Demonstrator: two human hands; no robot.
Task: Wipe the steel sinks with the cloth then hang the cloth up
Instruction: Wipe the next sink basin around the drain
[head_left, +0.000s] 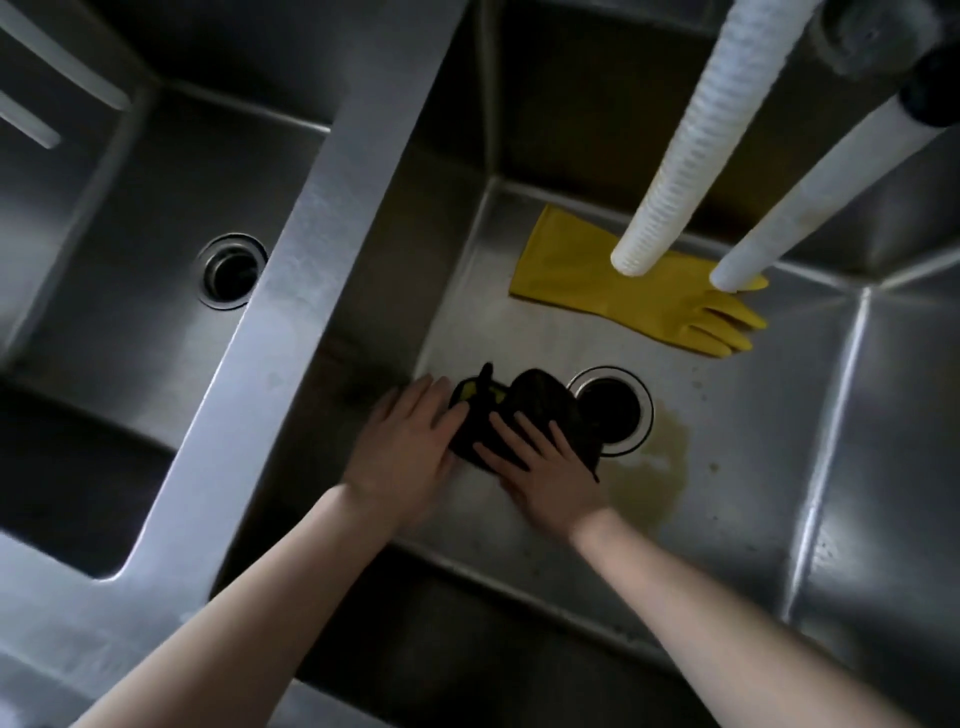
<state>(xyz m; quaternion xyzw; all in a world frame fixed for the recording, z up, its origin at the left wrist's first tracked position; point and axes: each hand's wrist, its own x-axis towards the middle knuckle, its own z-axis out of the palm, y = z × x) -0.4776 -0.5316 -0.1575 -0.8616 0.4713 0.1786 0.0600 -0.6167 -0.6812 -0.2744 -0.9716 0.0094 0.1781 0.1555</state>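
Cloth (524, 410): dark, bunched on right sink (753, 467) floor, just left of drain (615, 402). My right hand (540, 462) flat atop it, fingers spread (nearer); left hand (410, 441) straight-fingered, seemingly touching its left edge.

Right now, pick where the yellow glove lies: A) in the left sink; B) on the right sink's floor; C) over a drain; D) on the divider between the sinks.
B: the yellow glove lies flat on the floor of the right sink, clear of its drain.
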